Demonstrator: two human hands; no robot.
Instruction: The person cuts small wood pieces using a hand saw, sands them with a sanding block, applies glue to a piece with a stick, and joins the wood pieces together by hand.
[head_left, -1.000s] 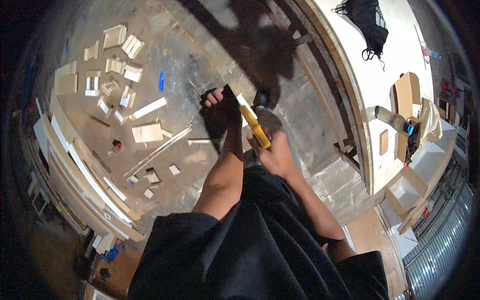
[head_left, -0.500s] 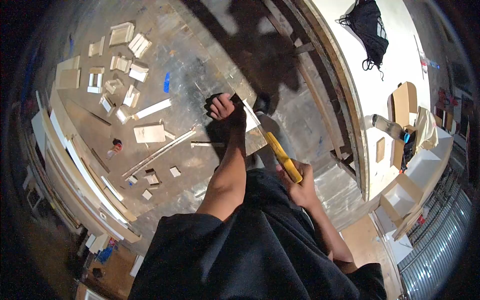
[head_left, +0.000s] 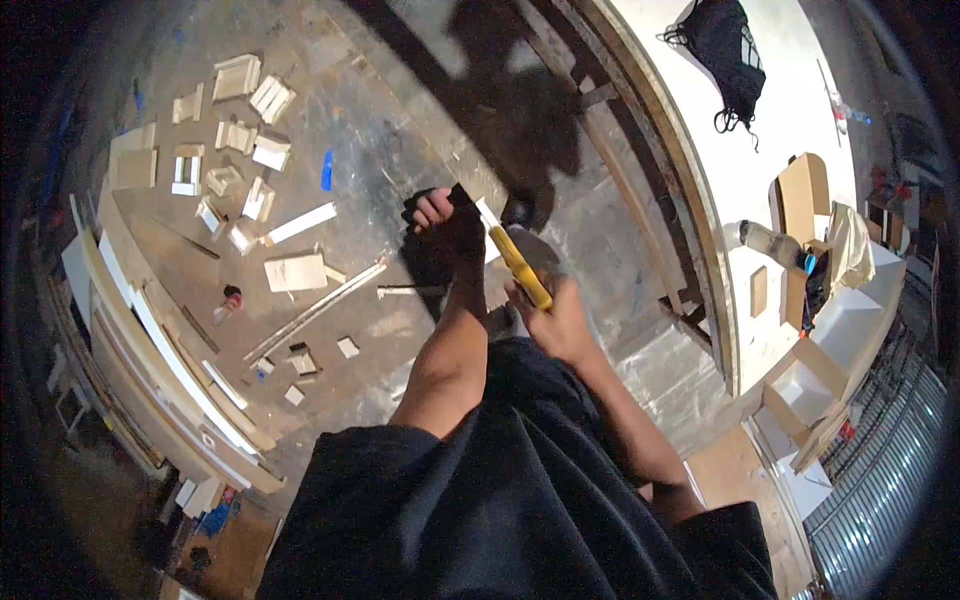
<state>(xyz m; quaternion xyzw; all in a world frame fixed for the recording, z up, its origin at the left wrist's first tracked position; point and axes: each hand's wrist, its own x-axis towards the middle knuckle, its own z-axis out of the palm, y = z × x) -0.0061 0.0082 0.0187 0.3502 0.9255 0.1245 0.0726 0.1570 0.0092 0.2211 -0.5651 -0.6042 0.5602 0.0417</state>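
A yellow-handled hand saw (head_left: 520,265) is gripped in my right hand (head_left: 556,318), in front of my body. Its narrow, bright blade points up and left, and the far end is lost in shadow by my left wrist. My left hand (head_left: 434,210) is closed, with curled fingers, just left of the blade. Whatever lies under that palm is dark and hidden. Beneath the saw and my left forearm, part of a pale board (head_left: 497,290) shows.
Several small wooden pieces (head_left: 237,77), a flat wood block (head_left: 295,272) and thin strips (head_left: 315,312) lie on the floor to the left. Long boards (head_left: 160,330) are stacked at far left. On the right, a white tabletop (head_left: 690,55) carries a black cloth item (head_left: 722,60) and a bottle (head_left: 770,240).
My right hand has pushed the saw up and left, bringing its handle closer to my left hand. My left hand stays closed in nearly the same place.
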